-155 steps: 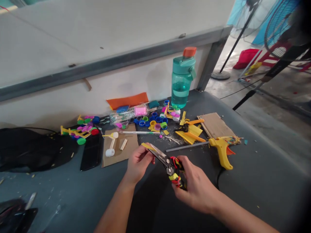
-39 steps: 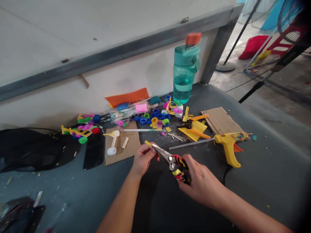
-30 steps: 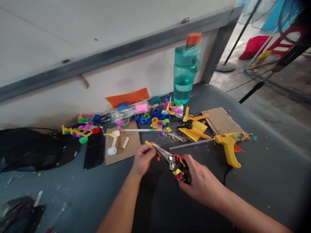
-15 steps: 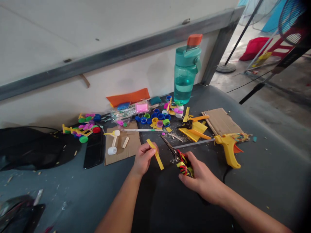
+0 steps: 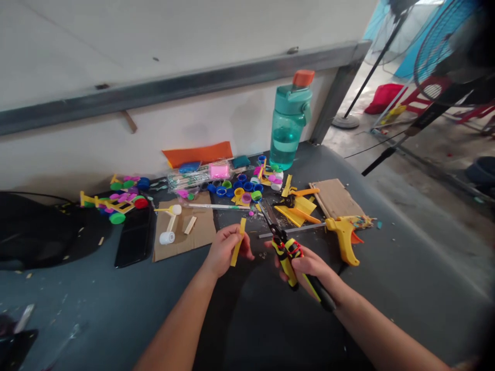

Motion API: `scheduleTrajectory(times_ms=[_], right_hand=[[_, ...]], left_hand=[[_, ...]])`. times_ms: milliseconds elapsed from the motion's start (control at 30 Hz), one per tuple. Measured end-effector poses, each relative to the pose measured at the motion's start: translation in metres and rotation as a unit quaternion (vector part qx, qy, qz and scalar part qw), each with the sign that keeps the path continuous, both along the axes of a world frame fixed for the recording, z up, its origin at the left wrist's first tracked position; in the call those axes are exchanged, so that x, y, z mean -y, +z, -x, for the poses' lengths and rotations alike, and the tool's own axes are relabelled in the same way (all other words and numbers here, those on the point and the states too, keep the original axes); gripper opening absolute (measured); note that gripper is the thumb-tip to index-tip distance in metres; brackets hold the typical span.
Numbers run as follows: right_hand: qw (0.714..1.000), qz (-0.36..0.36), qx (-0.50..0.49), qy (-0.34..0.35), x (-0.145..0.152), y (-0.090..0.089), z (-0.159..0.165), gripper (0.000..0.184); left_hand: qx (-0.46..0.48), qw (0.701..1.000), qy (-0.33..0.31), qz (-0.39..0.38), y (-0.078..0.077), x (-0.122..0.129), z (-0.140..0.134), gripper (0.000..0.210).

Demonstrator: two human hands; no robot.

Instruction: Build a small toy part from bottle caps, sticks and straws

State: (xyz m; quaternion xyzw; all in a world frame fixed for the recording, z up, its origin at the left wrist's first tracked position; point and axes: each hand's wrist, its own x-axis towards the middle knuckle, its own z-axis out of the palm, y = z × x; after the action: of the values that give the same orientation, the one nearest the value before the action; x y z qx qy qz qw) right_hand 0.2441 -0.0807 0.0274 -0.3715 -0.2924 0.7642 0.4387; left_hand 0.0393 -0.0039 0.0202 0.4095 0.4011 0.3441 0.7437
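Observation:
My left hand pinches a narrow flat yellow strip between thumb and fingers, the strip standing nearly upright. In my right hand is a pair of pliers with long dark jaws and yellow-and-black handles with red parts. Their jaws point up and away from me, to the right of the strip and apart from it. Beyond the jaws lie yellow sheet pieces. Several bottle caps are gathered behind the left hand.
A yellow glue gun rests at the right beside a cardboard piece. A teal water bottle stands by the wall. Left are another cardboard sheet with small parts, a phone and a coloured stick-and-cap model.
The yellow strip has turned from slanting to nearly upright in my left hand. My right hand has turned the pliers, so their long handles now show. The camera view has shifted slightly.

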Motion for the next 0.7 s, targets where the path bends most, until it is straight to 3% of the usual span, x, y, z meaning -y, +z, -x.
scheduleTrajectory(times_ms=[200, 433, 700], right_hand=[[0.999, -0.021, -0.043, -0.007, 0.0012, 0.0035, 0.0036, 0.055], [0.997, -0.021, -0.07, 0.008, 0.003, 0.0044, 0.0041, 0.055], [0.997, -0.007, -0.067, -0.046, 0.001, 0.0089, 0.0095, 0.054]], left_hand=[[-0.03, 0.995, -0.096, 0.019, -0.0024, 0.0017, 0.0019, 0.025], [-0.031, 0.986, -0.16, 0.021, -0.0094, 0.0025, 0.0043, 0.031], [-0.052, 0.986, -0.159, 0.021, -0.0046, 0.0011, 0.0025, 0.027]])
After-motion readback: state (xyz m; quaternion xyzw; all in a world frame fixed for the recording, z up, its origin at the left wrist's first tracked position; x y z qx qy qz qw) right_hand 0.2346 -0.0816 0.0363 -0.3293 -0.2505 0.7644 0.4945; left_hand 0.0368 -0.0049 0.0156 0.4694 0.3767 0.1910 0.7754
